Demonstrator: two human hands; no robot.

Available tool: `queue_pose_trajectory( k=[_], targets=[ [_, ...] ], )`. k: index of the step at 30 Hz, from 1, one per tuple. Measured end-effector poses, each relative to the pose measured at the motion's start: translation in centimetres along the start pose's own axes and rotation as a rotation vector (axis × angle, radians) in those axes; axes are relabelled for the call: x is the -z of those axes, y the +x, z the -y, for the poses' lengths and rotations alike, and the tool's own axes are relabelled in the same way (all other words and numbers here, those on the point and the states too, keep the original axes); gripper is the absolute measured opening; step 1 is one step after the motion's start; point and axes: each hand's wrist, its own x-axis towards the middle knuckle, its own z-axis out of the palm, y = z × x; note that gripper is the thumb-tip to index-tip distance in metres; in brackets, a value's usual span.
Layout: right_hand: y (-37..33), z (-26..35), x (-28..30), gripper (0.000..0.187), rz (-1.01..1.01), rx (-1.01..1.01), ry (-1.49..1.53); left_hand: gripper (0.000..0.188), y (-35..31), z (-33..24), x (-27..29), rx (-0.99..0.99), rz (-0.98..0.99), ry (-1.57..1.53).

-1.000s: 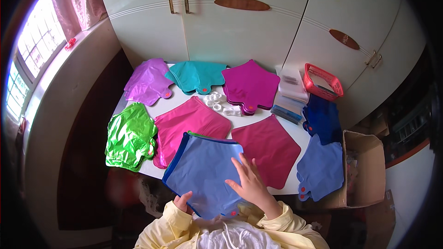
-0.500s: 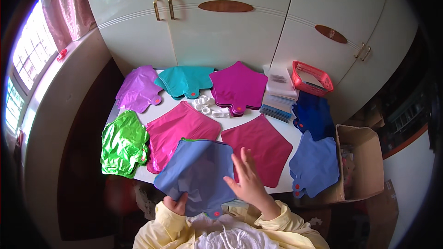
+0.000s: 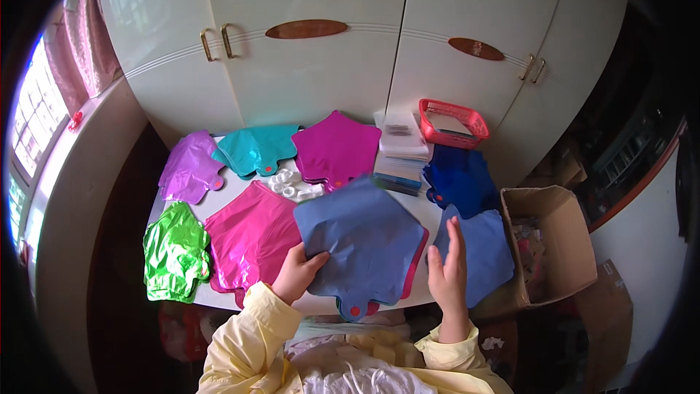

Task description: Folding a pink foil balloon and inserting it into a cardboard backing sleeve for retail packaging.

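My left hand [image 3: 297,274] pinches the left edge of a flat blue-grey star-shaped foil balloon [image 3: 357,237]. The balloon spreads over a dark pink star balloon [image 3: 417,266], of which only a rim shows along the right side and bottom. A red dot marks the blue-grey balloon's lower tab. My right hand [image 3: 450,270] is raised just right of the balloon, palm facing it, fingers stretched upward and holding nothing. To the left of my left hand lies a shiny pink foil balloon [image 3: 251,237].
Around the white table lie green [image 3: 175,252], lilac [image 3: 191,168], teal [image 3: 257,149], magenta [image 3: 337,147] and dark blue [image 3: 461,175] foil balloons, plus another light blue one [image 3: 485,252]. White ribbon rolls [image 3: 288,182], packets [image 3: 401,138], a red basket [image 3: 453,135] and a cardboard box [image 3: 561,248] stand nearby.
The blue-grey balloon has moved forward from near my lap onto the dark pink one, carried by my left hand. My right hand has moved to its right side. The view has shifted.
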Motion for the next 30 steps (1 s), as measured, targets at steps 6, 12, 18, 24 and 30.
queue_pose_trajectory(
  k=[6,12,18,24,30],
  targets=[
    [1.1,-2.3,-3.5,0.051,0.18,0.013,-0.079,0.026,2.1,1.4,-1.7,0.115,0.051,0.051],
    [2.7,-6.2,-8.1,0.053,0.318,-0.055,-0.315,0.027,2.8,1.8,-1.7,0.098,0.094,0.074],
    [3.9,-8.3,-10.4,0.048,0.29,-0.002,-0.369,0.041,3.1,3.5,-1.0,-0.011,0.036,0.123],
    [3.6,-8.0,-10.5,0.044,0.277,-0.01,-0.33,0.046,-4.4,2.5,-0.8,-0.378,-0.169,0.693],
    [1.7,-7.0,-11.1,0.045,0.338,0.114,-0.312,0.029,-10.9,6.0,0.9,0.32,0.3,0.301]
  ],
)
